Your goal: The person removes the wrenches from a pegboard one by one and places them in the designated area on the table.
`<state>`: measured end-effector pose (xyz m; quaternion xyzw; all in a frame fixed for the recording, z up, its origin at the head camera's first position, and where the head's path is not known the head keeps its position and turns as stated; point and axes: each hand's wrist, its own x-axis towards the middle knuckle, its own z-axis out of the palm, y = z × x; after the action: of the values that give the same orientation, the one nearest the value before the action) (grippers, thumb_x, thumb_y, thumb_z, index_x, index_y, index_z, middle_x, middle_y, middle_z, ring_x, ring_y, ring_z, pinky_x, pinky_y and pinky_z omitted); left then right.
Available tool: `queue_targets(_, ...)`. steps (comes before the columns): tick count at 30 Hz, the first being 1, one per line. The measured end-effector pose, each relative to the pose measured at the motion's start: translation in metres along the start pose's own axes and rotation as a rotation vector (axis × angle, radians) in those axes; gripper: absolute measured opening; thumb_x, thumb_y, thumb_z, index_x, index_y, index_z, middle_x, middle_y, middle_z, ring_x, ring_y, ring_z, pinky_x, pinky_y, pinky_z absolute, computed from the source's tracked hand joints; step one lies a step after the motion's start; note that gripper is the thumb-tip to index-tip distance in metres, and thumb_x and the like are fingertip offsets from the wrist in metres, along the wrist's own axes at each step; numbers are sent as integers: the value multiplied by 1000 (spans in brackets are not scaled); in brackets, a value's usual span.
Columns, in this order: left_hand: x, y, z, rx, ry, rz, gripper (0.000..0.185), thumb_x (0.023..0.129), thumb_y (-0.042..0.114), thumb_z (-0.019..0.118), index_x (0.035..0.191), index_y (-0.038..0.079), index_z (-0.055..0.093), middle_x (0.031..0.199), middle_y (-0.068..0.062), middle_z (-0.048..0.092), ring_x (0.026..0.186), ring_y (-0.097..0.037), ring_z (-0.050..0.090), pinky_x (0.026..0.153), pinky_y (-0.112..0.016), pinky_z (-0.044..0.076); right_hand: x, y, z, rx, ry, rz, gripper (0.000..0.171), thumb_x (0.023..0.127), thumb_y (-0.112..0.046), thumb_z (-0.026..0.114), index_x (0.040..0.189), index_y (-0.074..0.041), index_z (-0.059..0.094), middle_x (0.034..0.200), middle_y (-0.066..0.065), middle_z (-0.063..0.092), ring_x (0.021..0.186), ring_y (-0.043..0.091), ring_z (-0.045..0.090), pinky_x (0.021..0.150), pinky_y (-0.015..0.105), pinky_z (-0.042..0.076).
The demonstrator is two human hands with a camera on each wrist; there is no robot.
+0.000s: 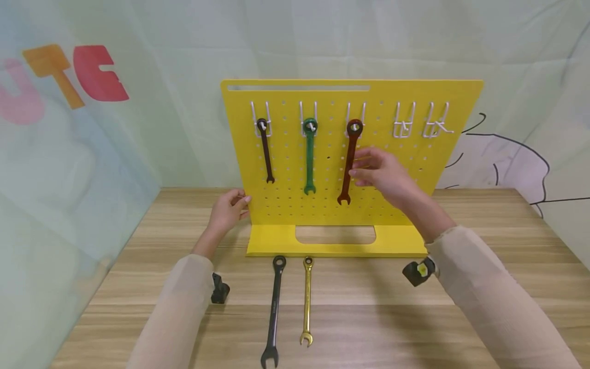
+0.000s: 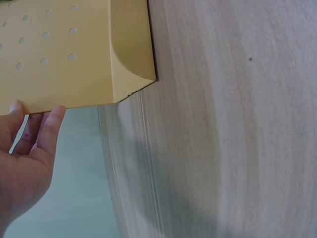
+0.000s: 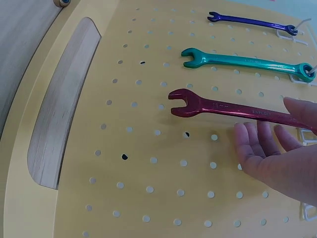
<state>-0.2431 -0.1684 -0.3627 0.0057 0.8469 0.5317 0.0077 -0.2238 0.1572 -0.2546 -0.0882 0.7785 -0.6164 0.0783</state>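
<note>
A yellow pegboard (image 1: 286,210) stands upright on the table. My left hand (image 1: 227,211) holds its left edge, thumb in front and fingers around the side; the left wrist view shows these fingers (image 2: 49,131) at the edge. A red combination wrench (image 1: 348,169) hangs by its ring end on a white hook. My right hand (image 1: 384,174) pinches its shaft from the right; in the right wrist view the thumb (image 3: 299,110) overlaps the shaft. To the left hang a green wrench (image 1: 310,161) and a small dark wrench (image 1: 266,156), bluish-purple in the right wrist view.
A long black wrench (image 1: 275,307) and a gold wrench (image 1: 307,302) lie on the wooden table (image 1: 359,318) in front of the board's base (image 1: 272,241). Two white hooks (image 1: 403,123) at the upper right hold no wrench. A printed cloth (image 1: 184,102) hangs behind.
</note>
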Motion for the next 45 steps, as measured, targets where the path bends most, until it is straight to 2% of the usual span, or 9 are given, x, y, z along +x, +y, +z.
queue_targets(8,0,0,0,-11,0,-2,22,97,15,45,105,-5,49,107,-20,52,98,-31,52,84,-38,53,-1,0,2,-34,1,21,26,94,0,48,118,7,49,116,17,52,102,27,51,92,41,46)
queue_targets(15,0,0,0,-17,1,-7,22,97,14,45,106,-5,50,108,-20,52,100,-32,53,84,-38,52,-1,-1,4,-16,1,0,24,94,2,46,116,10,47,116,21,50,101,27,51,93,42,46)
queue_targets(19,0,0,0,-21,-2,-13,23,97,15,45,108,-5,50,109,-20,51,101,-32,52,85,-38,52,-2,-1,3,-17,-5,-12,24,94,2,46,116,11,46,116,20,49,100,25,52,91,38,48)
queue_targets(26,0,0,0,-16,-4,-11,23,97,16,45,107,-5,49,108,-20,52,100,-31,52,85,-38,52,-4,-1,4,-31,23,-36,22,93,2,47,115,8,48,109,17,53,95,23,53,86,39,51)
queue_targets(31,0,0,0,-15,-4,-10,23,97,16,45,106,-5,49,107,-20,52,99,-30,52,84,-38,52,-6,-2,3,-62,15,-49,25,94,0,47,117,8,46,109,20,53,93,22,54,82,34,53)
queue_targets(38,1,-1,-1,-11,-1,-12,23,97,15,45,107,-5,49,109,-21,52,99,-31,52,84,-38,52,-8,-4,3,-62,16,-55,23,94,1,47,115,9,46,106,26,54,87,22,57,83,42,51)
queue_targets(45,0,-1,0,-11,1,-4,24,97,15,46,107,-5,50,109,-21,52,99,-31,53,84,-38,53,-11,-6,3,-65,36,-59,22,93,0,48,114,8,47,103,24,56,82,22,58,80,38,52)
